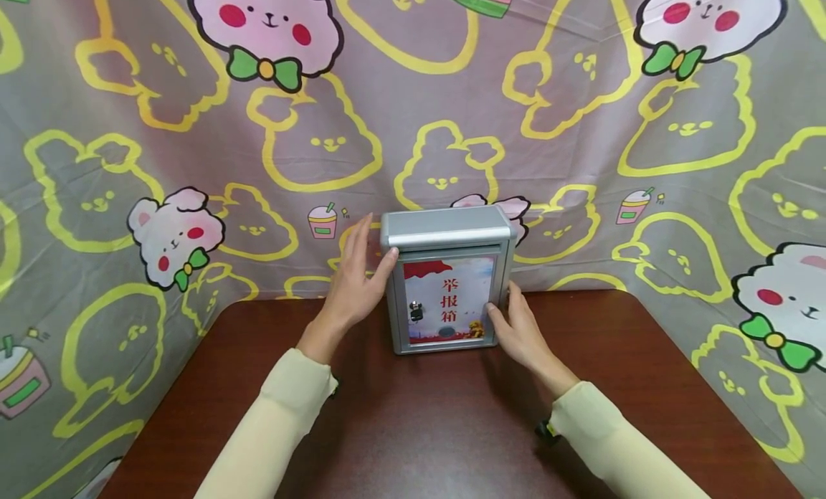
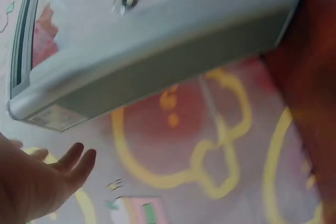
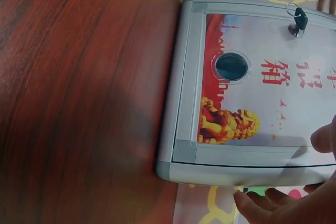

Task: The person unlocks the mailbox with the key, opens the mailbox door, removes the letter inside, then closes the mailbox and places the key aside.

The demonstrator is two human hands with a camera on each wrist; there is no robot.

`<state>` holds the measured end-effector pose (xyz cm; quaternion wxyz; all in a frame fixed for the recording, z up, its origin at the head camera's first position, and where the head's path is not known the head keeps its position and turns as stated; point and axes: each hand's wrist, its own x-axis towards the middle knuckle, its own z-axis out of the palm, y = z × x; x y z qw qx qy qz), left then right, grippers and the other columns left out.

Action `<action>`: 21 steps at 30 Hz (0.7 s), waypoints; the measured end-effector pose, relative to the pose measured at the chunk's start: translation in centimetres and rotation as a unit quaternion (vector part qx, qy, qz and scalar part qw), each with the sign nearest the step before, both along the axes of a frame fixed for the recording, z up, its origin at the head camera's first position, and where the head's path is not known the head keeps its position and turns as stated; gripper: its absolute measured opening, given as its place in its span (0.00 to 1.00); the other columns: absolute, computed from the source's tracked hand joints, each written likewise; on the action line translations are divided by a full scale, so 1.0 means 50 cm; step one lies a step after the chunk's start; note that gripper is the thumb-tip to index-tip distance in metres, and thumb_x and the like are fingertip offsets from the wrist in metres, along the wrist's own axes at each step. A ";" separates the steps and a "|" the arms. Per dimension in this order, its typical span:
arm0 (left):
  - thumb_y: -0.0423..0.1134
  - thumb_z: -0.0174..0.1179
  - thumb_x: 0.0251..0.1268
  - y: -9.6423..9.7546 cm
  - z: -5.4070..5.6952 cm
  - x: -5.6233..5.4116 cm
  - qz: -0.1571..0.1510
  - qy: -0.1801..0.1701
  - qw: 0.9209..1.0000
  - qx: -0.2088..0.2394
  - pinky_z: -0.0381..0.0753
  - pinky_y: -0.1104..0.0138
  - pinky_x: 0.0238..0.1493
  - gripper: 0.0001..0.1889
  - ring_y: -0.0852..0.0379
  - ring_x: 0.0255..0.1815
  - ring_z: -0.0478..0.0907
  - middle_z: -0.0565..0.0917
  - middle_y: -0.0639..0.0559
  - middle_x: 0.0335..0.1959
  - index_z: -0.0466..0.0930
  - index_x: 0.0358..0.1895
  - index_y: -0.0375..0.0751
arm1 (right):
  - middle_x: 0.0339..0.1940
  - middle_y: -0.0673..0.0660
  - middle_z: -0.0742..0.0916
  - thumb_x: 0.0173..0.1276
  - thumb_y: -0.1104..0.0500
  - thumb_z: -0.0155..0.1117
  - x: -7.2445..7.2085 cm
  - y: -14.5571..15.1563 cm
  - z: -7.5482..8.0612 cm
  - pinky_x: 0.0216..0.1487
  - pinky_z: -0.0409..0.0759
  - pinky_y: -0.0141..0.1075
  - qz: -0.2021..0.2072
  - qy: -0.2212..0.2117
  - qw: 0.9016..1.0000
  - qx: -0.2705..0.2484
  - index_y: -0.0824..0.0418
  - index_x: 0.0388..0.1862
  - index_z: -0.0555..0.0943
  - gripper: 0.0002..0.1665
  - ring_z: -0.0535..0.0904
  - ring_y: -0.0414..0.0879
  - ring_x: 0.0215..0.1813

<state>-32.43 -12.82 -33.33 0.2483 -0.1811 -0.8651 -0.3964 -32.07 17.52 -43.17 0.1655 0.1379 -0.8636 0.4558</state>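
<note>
Partly, the box [image 1: 448,284] hides the right fingers [image 1: 515,300], hold unclear; left fingers [image 1: 360,244] extended, empty.

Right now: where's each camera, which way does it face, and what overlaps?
Head: on the person's head, facing forward and down at the box, table and cloth; left hand, right hand and sleeves show.
Left wrist: worn there, facing the box's side; part of the left hand shows, lower left.
Right wrist: worn there, facing the box's front; part of the right hand shows, lower right.
Shared: head and right wrist both show the key and round window.
</note>
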 end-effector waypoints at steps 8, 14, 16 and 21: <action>0.60 0.38 0.81 -0.017 0.050 -0.031 -0.002 0.023 0.988 -0.152 0.66 0.37 0.70 0.32 0.48 0.80 0.59 0.55 0.59 0.83 0.57 0.82 0.56 | 0.70 0.76 0.70 0.79 0.58 0.55 0.000 -0.002 0.004 0.74 0.62 0.60 0.003 -0.004 1.000 0.002 0.73 0.78 0.54 0.37 0.65 0.67 0.74; 0.59 0.34 0.82 -0.015 0.068 -0.049 -0.020 0.003 0.981 -0.193 0.66 0.44 0.73 0.31 0.48 0.79 0.62 0.58 0.58 0.82 0.59 0.82 0.56 | 0.68 0.75 0.71 0.79 0.58 0.55 0.001 0.001 0.002 0.73 0.64 0.60 -0.002 -0.008 1.000 0.002 0.72 0.78 0.55 0.37 0.67 0.67 0.72; 0.59 0.34 0.82 -0.012 0.075 -0.057 -0.022 0.003 0.979 -0.202 0.65 0.46 0.74 0.31 0.47 0.78 0.63 0.60 0.56 0.82 0.59 0.82 0.56 | 0.68 0.75 0.72 0.79 0.59 0.55 0.001 0.001 0.002 0.73 0.64 0.59 -0.003 -0.007 1.000 0.000 0.72 0.78 0.55 0.37 0.67 0.66 0.71; 0.57 0.31 0.82 -0.006 0.087 -0.069 -0.015 -0.005 0.976 -0.219 0.68 0.47 0.72 0.31 0.45 0.75 0.67 0.61 0.54 0.81 0.61 0.81 0.53 | 0.68 0.75 0.72 0.79 0.58 0.55 0.002 0.000 0.003 0.72 0.64 0.60 0.000 -0.011 1.000 -0.001 0.71 0.78 0.55 0.37 0.67 0.66 0.72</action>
